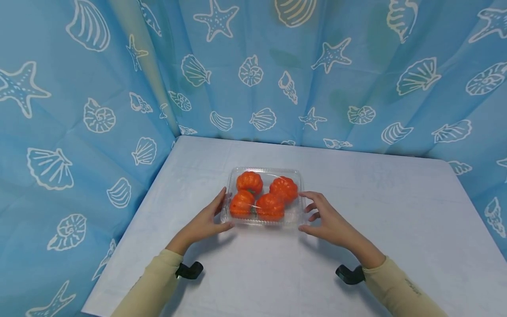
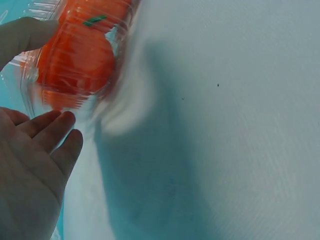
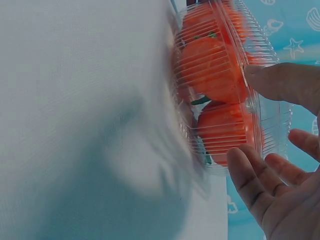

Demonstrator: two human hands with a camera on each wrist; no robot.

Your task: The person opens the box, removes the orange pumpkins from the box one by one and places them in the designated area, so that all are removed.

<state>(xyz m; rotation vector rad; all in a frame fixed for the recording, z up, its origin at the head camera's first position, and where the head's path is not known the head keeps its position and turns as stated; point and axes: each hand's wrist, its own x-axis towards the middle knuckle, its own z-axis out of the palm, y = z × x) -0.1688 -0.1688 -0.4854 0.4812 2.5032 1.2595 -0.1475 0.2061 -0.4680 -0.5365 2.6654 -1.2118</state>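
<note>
A clear plastic clamshell box (image 1: 294, 216) with its lid down sits on the white table. Inside are several small orange-red pumpkins (image 1: 270, 207) with ribbed sides and bits of green. At the box's left side is my left hand (image 1: 206, 223), thumb by the near corner and fingers loosely extended along the edge. My right hand (image 1: 325, 220) is at the opposite side, its fingers gently bent and spread, palm away from the plastic. In the right wrist view, the thumb (image 3: 280, 82) touches the box's rim; firm contact by the other fingers cannot be told.
The white table (image 1: 380, 202) spreads around the box. Blue curtains (image 1: 253, 97) with white shells and starfish hang behind and on the left. A black wrist-camera mount (image 1: 190, 270) sticks out from the left cuff, another mount (image 1: 350, 274) from the right.
</note>
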